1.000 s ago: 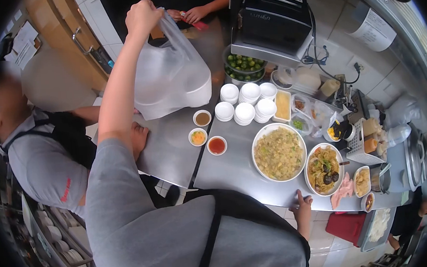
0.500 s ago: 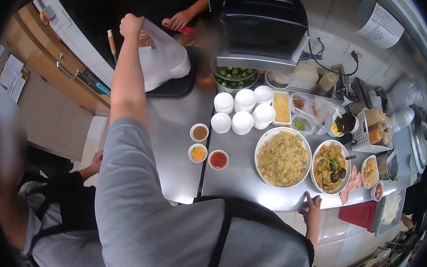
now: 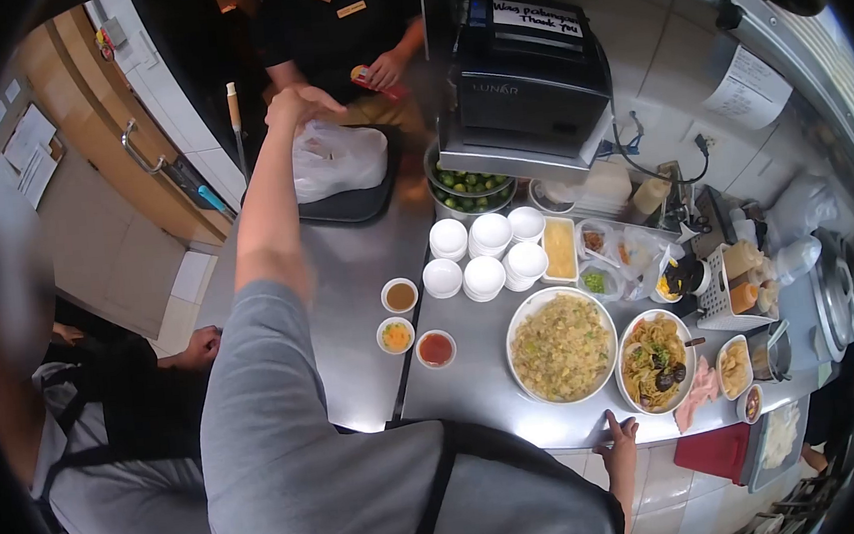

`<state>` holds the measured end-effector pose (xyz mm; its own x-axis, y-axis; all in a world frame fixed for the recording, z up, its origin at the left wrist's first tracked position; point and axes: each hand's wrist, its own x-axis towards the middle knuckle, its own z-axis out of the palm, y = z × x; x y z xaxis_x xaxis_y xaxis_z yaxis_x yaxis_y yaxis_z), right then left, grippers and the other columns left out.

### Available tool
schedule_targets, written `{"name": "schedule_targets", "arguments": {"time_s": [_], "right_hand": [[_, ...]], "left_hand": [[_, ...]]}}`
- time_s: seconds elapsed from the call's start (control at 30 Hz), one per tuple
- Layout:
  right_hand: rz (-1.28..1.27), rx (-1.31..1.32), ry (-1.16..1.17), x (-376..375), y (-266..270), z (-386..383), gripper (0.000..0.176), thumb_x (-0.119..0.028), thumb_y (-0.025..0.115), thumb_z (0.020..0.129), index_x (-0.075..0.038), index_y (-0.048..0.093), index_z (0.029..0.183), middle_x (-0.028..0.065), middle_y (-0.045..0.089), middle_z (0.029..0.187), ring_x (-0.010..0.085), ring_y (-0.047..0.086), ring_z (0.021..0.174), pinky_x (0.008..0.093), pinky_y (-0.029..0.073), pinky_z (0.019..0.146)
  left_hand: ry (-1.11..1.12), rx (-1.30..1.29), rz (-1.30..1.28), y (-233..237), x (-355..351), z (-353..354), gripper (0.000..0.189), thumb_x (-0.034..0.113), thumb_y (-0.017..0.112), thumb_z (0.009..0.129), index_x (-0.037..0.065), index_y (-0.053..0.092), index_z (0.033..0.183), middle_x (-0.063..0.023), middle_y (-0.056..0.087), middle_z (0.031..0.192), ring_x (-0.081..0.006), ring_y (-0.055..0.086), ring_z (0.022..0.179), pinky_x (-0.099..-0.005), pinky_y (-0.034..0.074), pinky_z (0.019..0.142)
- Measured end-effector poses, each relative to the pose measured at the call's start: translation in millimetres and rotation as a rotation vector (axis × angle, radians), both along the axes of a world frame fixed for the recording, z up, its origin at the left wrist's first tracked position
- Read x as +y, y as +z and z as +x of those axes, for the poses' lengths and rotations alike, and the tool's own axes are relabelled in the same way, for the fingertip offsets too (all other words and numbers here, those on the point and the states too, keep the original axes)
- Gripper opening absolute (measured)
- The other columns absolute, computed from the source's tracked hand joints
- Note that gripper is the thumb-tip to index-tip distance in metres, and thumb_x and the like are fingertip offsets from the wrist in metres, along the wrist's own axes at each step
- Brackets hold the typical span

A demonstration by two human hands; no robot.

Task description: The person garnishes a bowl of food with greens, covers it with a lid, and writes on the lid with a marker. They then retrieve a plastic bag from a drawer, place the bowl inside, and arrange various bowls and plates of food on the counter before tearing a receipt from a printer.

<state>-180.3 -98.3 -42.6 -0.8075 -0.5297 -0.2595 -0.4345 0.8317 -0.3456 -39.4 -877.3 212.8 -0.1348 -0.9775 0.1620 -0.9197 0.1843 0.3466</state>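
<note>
My left hand (image 3: 302,104) is stretched far across the steel counter (image 3: 347,273), fingers loosely apart, just above a white plastic bag (image 3: 338,158). The bag holds a white box and sits slumped on a black tray (image 3: 362,207) at the counter's far edge. I cannot see any of the bag between the fingers. My right hand (image 3: 618,435) rests with spread fingers on the counter's near edge, close to a large plate of fried rice (image 3: 562,345) and a plate of noodles (image 3: 654,349).
A person in a black shirt (image 3: 338,23) stands beyond the tray, holding something red. A co-worker in grey (image 3: 109,433) crouches at my left. A black machine (image 3: 532,68), a bowl of limes (image 3: 471,183), stacked white bowls (image 3: 481,253) and three sauce dishes (image 3: 401,319) fill the counter.
My left arm carried the bag away across the counter and set it down on the black tray; the hand's grip has loosened. The co-worker at left has dropped lower. My right hand stayed put.
</note>
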Motion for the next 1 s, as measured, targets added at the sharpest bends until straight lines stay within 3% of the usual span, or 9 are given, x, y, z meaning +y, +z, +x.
{"name": "schedule_targets", "arguments": {"time_s": [0.1, 0.3, 0.43, 0.57, 0.7, 0.77, 0.83, 0.9, 1.0], "right_hand": [[-0.001, 0.0, 0.017, 1.9, 0.7, -0.2, 0.094, -0.005, 0.081, 0.047, -0.029, 0.041, 0.129, 0.031, 0.026, 0.134, 0.0461, 0.025, 0.125, 0.0428, 0.037, 0.097], [0.035, 0.047, 0.102, 7.6, -10.2, -10.0, 0.089, -0.013, 0.082, 0.049, -0.027, 0.043, 0.128, 0.033, 0.033, 0.127, 0.0488, 0.03, 0.12, 0.0427, 0.038, 0.095], [0.114, -0.058, 0.217, -6.6, 48.8, -28.3, 0.069, -0.028, 0.078, 0.059, -0.017, 0.051, 0.121, 0.0251, 0.052, 0.111, 0.0383, 0.051, 0.104, 0.0386, 0.043, 0.088], [-0.309, -0.19, 0.758, -78.6, 137.1, -19.0, 0.046, -0.036, 0.066, 0.075, -0.01, 0.058, 0.112, 0.0147, 0.059, 0.109, 0.0297, 0.054, 0.103, 0.0361, 0.042, 0.087], [-0.522, -0.445, 1.415, -174.1, 218.8, 86.4, 0.027, -0.027, 0.052, 0.086, -0.006, 0.06, 0.101, 0.0123, 0.06, 0.098, 0.0294, 0.056, 0.091, 0.0374, 0.044, 0.08], [-0.443, -0.871, 1.62, -193.6, 248.8, 148.1, 0.022, -0.019, 0.05, 0.085, -0.003, 0.063, 0.093, 0.0166, 0.058, 0.096, 0.0322, 0.054, 0.092, 0.0377, 0.043, 0.079], [-0.375, -0.685, 1.823, -183.9, 249.2, 186.1, 0.028, -0.012, 0.048, 0.082, 0.003, 0.058, 0.103, 0.0204, 0.058, 0.103, 0.0334, 0.051, 0.101, 0.0365, 0.038, 0.088], [-0.447, -0.587, 1.909, -171.3, 256.6, 192.9, 0.032, -0.011, 0.048, 0.081, 0.006, 0.056, 0.106, 0.0212, 0.058, 0.106, 0.0329, 0.05, 0.105, 0.0361, 0.037, 0.091], [-0.293, -1.036, 1.753, -156.9, 266.5, 187.2, 0.038, -0.009, 0.051, 0.074, 0.008, 0.054, 0.108, 0.0211, 0.058, 0.105, 0.031, 0.052, 0.102, 0.0339, 0.039, 0.088]], "left_hand": [[-0.014, -0.026, -0.141, 25.4, 12.7, 2.6, 0.039, 0.039, 0.067, 0.07, 0.013, 0.065, 0.1, -0.0109, 0.064, 0.1, -0.0234, 0.059, 0.099, -0.0365, 0.048, 0.082], [-0.419, 0.714, -0.567, 89.4, 139.7, -3.9, 0.023, 0.027, 0.064, 0.075, 0.007, 0.067, 0.085, -0.0101, 0.066, 0.08, -0.0224, 0.064, 0.079, -0.0318, 0.049, 0.071], [-0.697, 0.957, -0.73, 118.4, 251.8, -29.0, 0.016, 0.015, 0.064, 0.077, 0.002, 0.064, 0.085, -0.0084, 0.065, 0.078, -0.0165, 0.063, 0.073, -0.0255, 0.047, 0.067], [-1.111, 0.653, -1.238, 145.9, 384.7, -62.1, 0.01, 0.014, 0.066, 0.07, 0.005, 0.062, 0.073, -0.0069, 0.061, 0.072, -0.0217, 0.06, 0.072, -0.0323, 0.046, 0.067], [-1.527, 0.467, -1.321, 132.3, 489.4, -110.7, 0.016, 0.019, 0.064, 0.067, 0.011, 0.052, 0.063, -0.0021, 0.049, 0.065, -0.0189, 0.052, 0.068, -0.0332, 0.04, 0.062], [-1.618, 0.456, -1.396, 120.9, 525.6, -128.1, 0.017, 0.018, 0.059, 0.064, 0.011, 0.046, 0.059, -0.0003, 0.045, 0.063, -0.0165, 0.048, 0.065, -0.0307, 0.037, 0.06], [-1.666, 0.494, -1.392, 108.9, 547.8, -136.8, 0.018, 0.018, 0.058, 0.063, 0.011, 0.043, 0.057, 0.0002, 0.043, 0.06, -0.0162, 0.047, 0.063, -0.0302, 0.036, 0.06], [-1.737, 0.466, -1.313, 98.0, 559.1, -138.1, 0.018, 0.017, 0.059, 0.063, 0.011, 0.043, 0.057, 0.0001, 0.043, 0.061, -0.0158, 0.047, 0.064, -0.0303, 0.036, 0.061], [-1.732, 0.422, -1.286, 81.4, 553.4, -123.7, 0.017, 0.017, 0.06, 0.062, 0.01, 0.045, 0.058, 0.0001, 0.043, 0.061, -0.0155, 0.047, 0.064, -0.03, 0.036, 0.062]]}}
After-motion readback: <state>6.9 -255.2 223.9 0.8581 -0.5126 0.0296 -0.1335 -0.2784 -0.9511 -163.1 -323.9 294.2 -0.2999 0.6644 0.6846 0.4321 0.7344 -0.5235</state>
